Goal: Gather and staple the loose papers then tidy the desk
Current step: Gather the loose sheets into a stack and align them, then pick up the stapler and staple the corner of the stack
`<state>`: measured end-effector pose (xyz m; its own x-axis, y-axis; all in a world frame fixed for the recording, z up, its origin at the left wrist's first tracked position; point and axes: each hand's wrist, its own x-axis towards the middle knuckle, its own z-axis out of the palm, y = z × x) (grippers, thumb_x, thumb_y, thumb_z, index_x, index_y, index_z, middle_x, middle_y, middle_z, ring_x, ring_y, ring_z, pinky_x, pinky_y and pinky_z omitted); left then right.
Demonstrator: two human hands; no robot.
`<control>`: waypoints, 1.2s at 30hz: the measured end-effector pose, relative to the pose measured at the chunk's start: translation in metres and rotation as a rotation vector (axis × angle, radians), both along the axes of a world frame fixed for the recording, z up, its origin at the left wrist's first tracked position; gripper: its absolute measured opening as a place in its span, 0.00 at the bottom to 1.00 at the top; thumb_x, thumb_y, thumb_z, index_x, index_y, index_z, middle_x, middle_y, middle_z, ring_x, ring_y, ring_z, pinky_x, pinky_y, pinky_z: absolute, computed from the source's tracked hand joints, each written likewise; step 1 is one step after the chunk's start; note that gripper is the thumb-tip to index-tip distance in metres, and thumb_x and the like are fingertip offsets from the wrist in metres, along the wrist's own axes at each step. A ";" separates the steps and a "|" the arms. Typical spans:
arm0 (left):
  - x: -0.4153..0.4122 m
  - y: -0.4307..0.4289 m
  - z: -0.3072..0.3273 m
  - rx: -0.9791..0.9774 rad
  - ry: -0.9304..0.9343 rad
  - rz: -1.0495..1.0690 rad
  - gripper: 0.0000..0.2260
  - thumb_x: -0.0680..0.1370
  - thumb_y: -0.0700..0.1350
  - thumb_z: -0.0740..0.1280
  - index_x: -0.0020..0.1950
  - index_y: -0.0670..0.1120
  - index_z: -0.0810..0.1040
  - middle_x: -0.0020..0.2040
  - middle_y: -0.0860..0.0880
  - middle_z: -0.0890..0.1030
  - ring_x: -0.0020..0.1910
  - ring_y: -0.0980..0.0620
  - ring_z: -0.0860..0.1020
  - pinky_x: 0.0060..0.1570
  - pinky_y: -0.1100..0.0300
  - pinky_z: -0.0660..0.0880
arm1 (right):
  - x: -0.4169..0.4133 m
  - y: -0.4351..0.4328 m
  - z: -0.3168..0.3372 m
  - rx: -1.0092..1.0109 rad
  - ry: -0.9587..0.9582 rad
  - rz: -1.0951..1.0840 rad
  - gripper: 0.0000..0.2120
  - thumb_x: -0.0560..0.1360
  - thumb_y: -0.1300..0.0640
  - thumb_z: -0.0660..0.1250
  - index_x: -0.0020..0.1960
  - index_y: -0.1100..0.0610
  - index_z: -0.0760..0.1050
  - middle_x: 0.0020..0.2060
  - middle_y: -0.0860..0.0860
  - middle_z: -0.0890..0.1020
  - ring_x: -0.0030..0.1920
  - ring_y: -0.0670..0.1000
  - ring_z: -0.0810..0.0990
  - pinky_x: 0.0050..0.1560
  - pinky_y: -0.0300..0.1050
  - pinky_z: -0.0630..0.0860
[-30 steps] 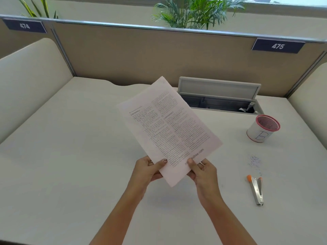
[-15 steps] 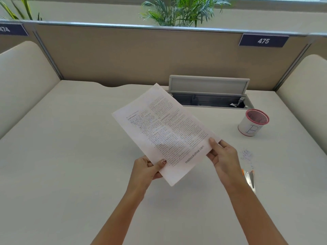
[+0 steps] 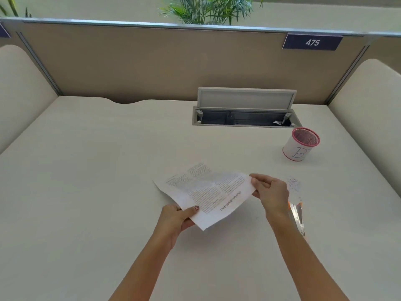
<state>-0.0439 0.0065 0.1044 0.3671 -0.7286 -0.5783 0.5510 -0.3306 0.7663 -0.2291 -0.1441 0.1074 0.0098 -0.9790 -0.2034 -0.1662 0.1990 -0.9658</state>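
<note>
The printed papers (image 3: 206, 192) are held low over the white desk (image 3: 86, 192), tilted nearly flat. My left hand (image 3: 178, 216) pinches their near left edge with the thumb on top. My right hand (image 3: 271, 190) grips their right corner. A silver stapler with an orange tip (image 3: 298, 216) lies on the desk just right of my right wrist, which partly hides it. Whether the papers touch the desk I cannot tell.
A patch of small loose staples (image 3: 294, 184) lies beyond the stapler. A pink-rimmed mesh pen cup (image 3: 300, 144) stands at the right. An open cable hatch (image 3: 245, 114) sits at the back before the beige partition (image 3: 152, 61). Padded side panels flank the desk.
The papers have dropped from upright in the air to nearly flat above the desk. My right hand slid from the bottom edge to the right corner.
</note>
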 end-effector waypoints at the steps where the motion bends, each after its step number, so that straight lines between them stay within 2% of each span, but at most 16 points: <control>1: -0.001 0.000 -0.005 0.025 0.030 0.004 0.09 0.74 0.30 0.68 0.53 0.31 0.78 0.47 0.43 0.85 0.42 0.48 0.85 0.36 0.61 0.81 | -0.001 0.002 -0.008 0.000 0.066 -0.011 0.08 0.74 0.66 0.68 0.52 0.62 0.82 0.41 0.54 0.85 0.43 0.51 0.85 0.38 0.37 0.82; 3: -0.004 0.002 -0.014 0.072 0.067 0.005 0.09 0.73 0.29 0.68 0.53 0.30 0.77 0.47 0.41 0.84 0.39 0.49 0.85 0.34 0.61 0.80 | -0.004 0.008 -0.023 0.014 0.180 0.000 0.08 0.74 0.66 0.68 0.51 0.62 0.82 0.41 0.55 0.84 0.43 0.51 0.84 0.33 0.32 0.80; 7: -0.007 0.006 -0.028 0.155 0.081 -0.012 0.09 0.73 0.27 0.67 0.53 0.30 0.77 0.46 0.40 0.83 0.35 0.50 0.85 0.30 0.61 0.80 | -0.010 0.014 -0.041 0.077 0.270 0.072 0.07 0.74 0.69 0.67 0.50 0.64 0.81 0.43 0.59 0.83 0.43 0.55 0.83 0.29 0.33 0.80; 11: -0.006 0.009 -0.037 0.165 0.074 -0.032 0.10 0.73 0.28 0.68 0.53 0.31 0.78 0.49 0.40 0.84 0.40 0.48 0.84 0.34 0.59 0.81 | -0.013 0.014 -0.043 0.081 0.273 0.146 0.09 0.74 0.70 0.66 0.50 0.62 0.81 0.42 0.59 0.83 0.41 0.54 0.83 0.28 0.33 0.78; 14: -0.005 0.008 -0.038 0.143 0.027 -0.035 0.09 0.73 0.29 0.69 0.53 0.33 0.79 0.47 0.43 0.84 0.42 0.50 0.84 0.37 0.59 0.82 | -0.013 0.012 -0.042 0.053 0.249 0.157 0.09 0.74 0.69 0.67 0.50 0.60 0.81 0.42 0.58 0.83 0.43 0.53 0.83 0.30 0.33 0.79; 18: -0.006 0.006 -0.034 0.108 -0.062 -0.016 0.06 0.74 0.30 0.69 0.49 0.37 0.80 0.44 0.47 0.85 0.41 0.52 0.84 0.37 0.61 0.81 | -0.016 0.011 -0.042 -0.061 0.234 0.111 0.06 0.76 0.63 0.66 0.49 0.57 0.81 0.40 0.53 0.84 0.39 0.51 0.85 0.35 0.32 0.79; 22: -0.007 0.004 -0.031 0.056 -0.106 0.015 0.06 0.74 0.32 0.69 0.49 0.40 0.81 0.46 0.48 0.86 0.45 0.50 0.85 0.39 0.61 0.81 | -0.027 0.012 -0.045 -0.285 0.388 -0.038 0.05 0.77 0.62 0.65 0.48 0.59 0.80 0.38 0.53 0.82 0.40 0.52 0.80 0.39 0.32 0.69; 25: -0.008 0.001 -0.028 0.021 -0.108 0.062 0.05 0.75 0.33 0.69 0.47 0.41 0.82 0.46 0.48 0.86 0.46 0.50 0.85 0.39 0.61 0.81 | -0.044 0.010 -0.053 -0.420 0.527 -0.205 0.04 0.75 0.66 0.66 0.47 0.62 0.79 0.44 0.58 0.80 0.42 0.54 0.76 0.46 0.38 0.67; 27: -0.009 -0.003 -0.026 0.007 -0.115 0.089 0.04 0.75 0.34 0.69 0.47 0.41 0.82 0.46 0.47 0.86 0.46 0.50 0.85 0.40 0.62 0.81 | -0.057 0.010 -0.058 -0.425 0.580 -0.281 0.06 0.74 0.67 0.67 0.50 0.63 0.78 0.48 0.60 0.78 0.48 0.58 0.76 0.48 0.42 0.67; 31: -0.010 -0.011 -0.022 -0.009 -0.138 0.123 0.04 0.75 0.34 0.69 0.47 0.41 0.81 0.47 0.47 0.85 0.48 0.49 0.84 0.41 0.62 0.81 | -0.080 0.010 -0.070 -0.385 0.653 -0.354 0.12 0.74 0.65 0.69 0.56 0.67 0.75 0.55 0.63 0.75 0.56 0.64 0.70 0.50 0.36 0.61; 36: -0.013 -0.019 -0.016 -0.037 -0.142 0.146 0.04 0.75 0.34 0.69 0.45 0.42 0.81 0.44 0.49 0.85 0.48 0.50 0.83 0.40 0.63 0.81 | -0.091 0.014 -0.082 -0.242 0.715 -0.365 0.21 0.73 0.55 0.72 0.58 0.69 0.73 0.54 0.66 0.75 0.56 0.65 0.70 0.55 0.53 0.69</control>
